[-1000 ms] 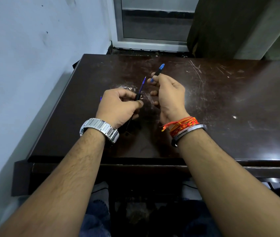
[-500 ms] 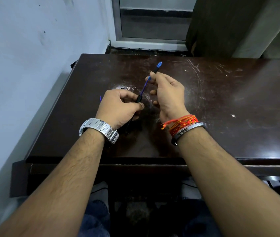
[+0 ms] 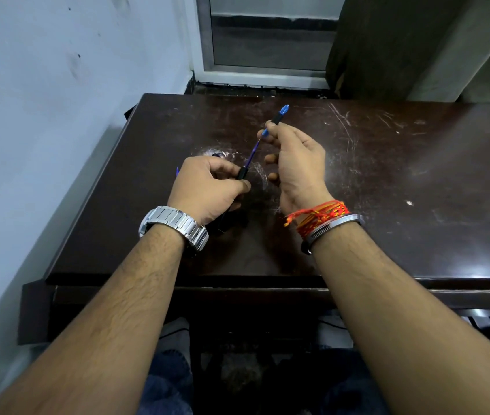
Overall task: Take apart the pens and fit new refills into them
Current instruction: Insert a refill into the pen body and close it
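Observation:
My left hand (image 3: 208,190) is closed around a black pen barrel (image 3: 242,173). A thin blue refill (image 3: 252,151) sticks out of the barrel, slanting up and to the right. Its upper end, with a small blue piece, meets the fingertips of my right hand (image 3: 297,163). My right hand pinches a short black pen part with a blue tip (image 3: 279,113), which points up and away from me. Both hands hover just above the dark table (image 3: 402,181). Most of the barrel is hidden in my left fist.
A small blue piece (image 3: 177,171) peeks out left of my left hand. Something dark on a shiny wrapper (image 3: 215,154) lies behind that hand. A pale wall (image 3: 43,130) runs along the table's left edge, and a window frame (image 3: 261,76) stands behind it.
The refill's free end has swung right and now meets my right fingertips, where a second ago there was a gap. My right hand has risen slightly.

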Action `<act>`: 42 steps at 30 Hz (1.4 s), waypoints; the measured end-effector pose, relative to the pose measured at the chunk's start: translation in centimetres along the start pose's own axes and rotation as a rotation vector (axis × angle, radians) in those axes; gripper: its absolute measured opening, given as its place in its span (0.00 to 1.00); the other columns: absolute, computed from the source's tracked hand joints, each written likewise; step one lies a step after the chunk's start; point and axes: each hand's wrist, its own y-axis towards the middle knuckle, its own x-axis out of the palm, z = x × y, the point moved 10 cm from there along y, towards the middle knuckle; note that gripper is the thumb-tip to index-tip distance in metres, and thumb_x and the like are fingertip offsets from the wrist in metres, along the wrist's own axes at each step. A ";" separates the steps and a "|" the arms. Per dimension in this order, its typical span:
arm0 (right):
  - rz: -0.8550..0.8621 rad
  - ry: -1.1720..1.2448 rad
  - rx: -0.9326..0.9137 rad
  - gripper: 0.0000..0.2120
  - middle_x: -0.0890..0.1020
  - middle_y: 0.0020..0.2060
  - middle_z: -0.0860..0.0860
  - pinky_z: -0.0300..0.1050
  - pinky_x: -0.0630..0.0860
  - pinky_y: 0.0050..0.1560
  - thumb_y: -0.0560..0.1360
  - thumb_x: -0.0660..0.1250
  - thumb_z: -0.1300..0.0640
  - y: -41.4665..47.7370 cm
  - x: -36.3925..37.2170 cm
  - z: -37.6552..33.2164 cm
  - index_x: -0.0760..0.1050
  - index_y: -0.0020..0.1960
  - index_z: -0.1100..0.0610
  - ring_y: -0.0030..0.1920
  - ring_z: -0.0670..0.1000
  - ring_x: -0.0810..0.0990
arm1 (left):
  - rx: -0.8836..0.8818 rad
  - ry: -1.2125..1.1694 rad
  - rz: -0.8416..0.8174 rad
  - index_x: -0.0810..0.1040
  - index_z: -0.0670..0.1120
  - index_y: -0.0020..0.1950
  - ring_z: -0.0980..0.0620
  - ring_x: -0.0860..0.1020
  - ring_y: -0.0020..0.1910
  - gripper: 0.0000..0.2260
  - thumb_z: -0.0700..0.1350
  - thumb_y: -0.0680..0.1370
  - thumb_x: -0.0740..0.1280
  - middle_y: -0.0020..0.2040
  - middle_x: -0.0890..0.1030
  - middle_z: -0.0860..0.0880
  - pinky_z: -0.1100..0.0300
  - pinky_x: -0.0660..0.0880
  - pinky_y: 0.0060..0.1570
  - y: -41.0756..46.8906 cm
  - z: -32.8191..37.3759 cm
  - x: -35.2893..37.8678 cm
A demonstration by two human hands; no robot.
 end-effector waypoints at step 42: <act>-0.185 -0.142 0.124 0.10 0.82 0.37 0.54 0.38 0.67 0.28 0.73 0.66 0.59 -0.6 2.8 2.7 0.82 0.34 0.54 0.36 0.54 0.76 | 0.124 0.006 0.035 0.88 0.58 0.40 0.43 0.87 0.43 0.08 0.51 0.61 0.78 0.38 0.88 0.50 0.39 0.82 0.51 0.0 1.3 -0.5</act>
